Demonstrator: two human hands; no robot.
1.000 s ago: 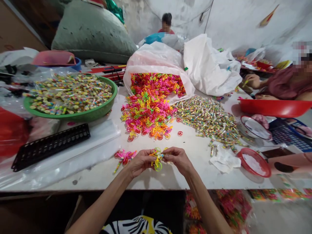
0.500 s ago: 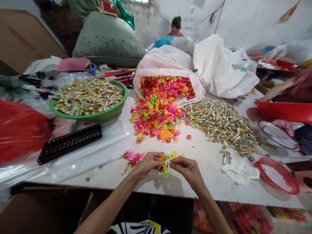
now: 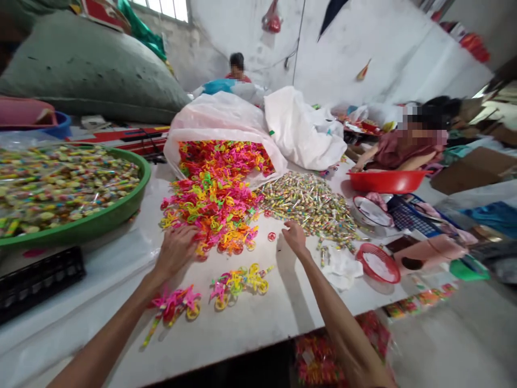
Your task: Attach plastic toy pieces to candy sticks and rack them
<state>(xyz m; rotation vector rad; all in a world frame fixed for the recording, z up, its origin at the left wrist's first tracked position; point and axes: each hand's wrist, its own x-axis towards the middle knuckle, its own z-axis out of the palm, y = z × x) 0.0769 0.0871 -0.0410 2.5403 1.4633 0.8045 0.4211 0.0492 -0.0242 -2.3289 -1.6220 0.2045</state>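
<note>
So the little bike that was pinched between both hands half a second ago has been let go of and the hands have been moved apart. The left hand (image 3: 180, 245) is now laid against the near left edge of the pile of plastic toy bicycles (image 3: 220, 210), fingers spread a bit; whether anything's been grabbed can't be told. The right hand (image 3: 294, 235) is held over by the near left edge of the heap of wrapped striped sticks (image 3: 311, 202), fingers curled, and what's in there (if anything) can't be made out either. A loose red wheel (image 3: 272, 236) is left lying just beside it, same as before.

Between the forearms, a cluster of yellow, green and pink bikes (image 3: 242, 283) has been put down on the white table (image 3: 274, 307), with a striped stick poking out on the right. The mostly pink cluster (image 3: 177, 304) can be seen to its left, near the left forearm.

Further out, the view's been swung to the right: the black plastic crate (image 3: 40, 280) and the green basin (image 3: 92, 218) are now cut off at the left edge, and more of the co-worker (image 3: 404, 151) is shown behind the red basin (image 3: 388, 182).
</note>
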